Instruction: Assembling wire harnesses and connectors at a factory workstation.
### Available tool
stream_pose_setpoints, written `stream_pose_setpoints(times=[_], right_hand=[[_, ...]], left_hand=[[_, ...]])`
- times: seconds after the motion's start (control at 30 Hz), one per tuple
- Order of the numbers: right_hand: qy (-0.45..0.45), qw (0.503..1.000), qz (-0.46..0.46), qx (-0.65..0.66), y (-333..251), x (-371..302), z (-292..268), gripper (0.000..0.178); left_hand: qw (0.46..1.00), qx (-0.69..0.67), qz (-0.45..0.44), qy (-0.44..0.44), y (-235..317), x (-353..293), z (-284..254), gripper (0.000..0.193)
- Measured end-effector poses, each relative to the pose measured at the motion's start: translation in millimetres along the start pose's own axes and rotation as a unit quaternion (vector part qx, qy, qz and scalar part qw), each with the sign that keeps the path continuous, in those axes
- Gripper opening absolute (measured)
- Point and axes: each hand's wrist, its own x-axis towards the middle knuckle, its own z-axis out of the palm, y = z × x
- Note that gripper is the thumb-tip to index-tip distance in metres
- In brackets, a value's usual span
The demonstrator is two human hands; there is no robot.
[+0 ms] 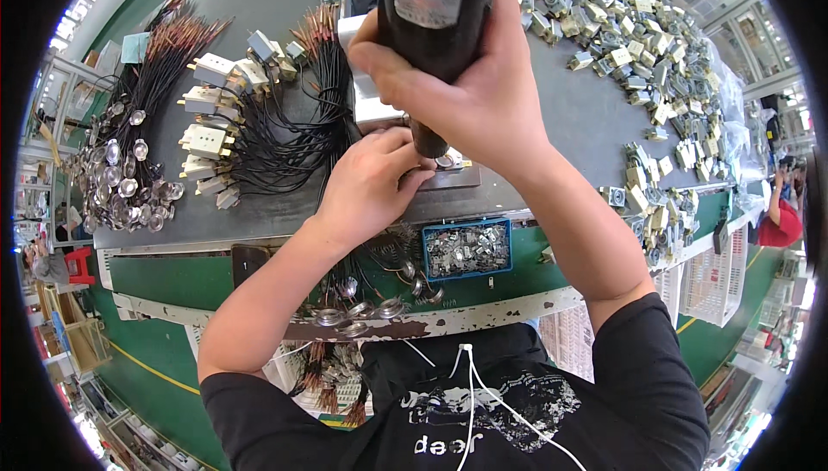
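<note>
My right hand [470, 109] is wrapped round a black power screwdriver [440, 35], held upright with its nose pointing down. Its tip meets a small whitish part [453, 160] on a metal fixture [457, 179] at the table's near edge. Close against the tip, my left hand [369, 179] has its fingers pinched together; what they grip is hidden behind them. Black cables [302, 147] with coppery ends and white-grey switch-like blocks [207, 141] lie just left of this hand. A white and grey boxy device [373, 96] stands behind the fixture.
Many small white-grey blocks [638, 57] cover the table's right side. Cables with round metal ends [116, 173] lie at the far left. A blue tray [511, 251] of small metal parts sits below the fixture. White crates [714, 277] and another person in red [780, 216] are at right.
</note>
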Motion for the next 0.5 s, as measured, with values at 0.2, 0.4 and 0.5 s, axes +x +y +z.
stream_pose_setpoints(times=[0.2,0.4,0.5], right_hand=[[-0.007,0.997,-0.01,0.074,3.7,-5.6,-4.6,0.05],[-0.11,0.868,-0.465,-0.132,48.0,32.9,-29.7,0.089],[-0.014,0.992,0.03,0.118,-22.2,-10.4,-1.8,0.091]], left_hand=[[0.975,0.041,-0.144,-0.164,10.4,12.1,-13.7,0.026],[0.975,0.037,-0.128,-0.179,8.3,20.3,-9.9,0.028],[0.984,0.048,-0.105,-0.135,1.6,12.0,-6.7,0.027]])
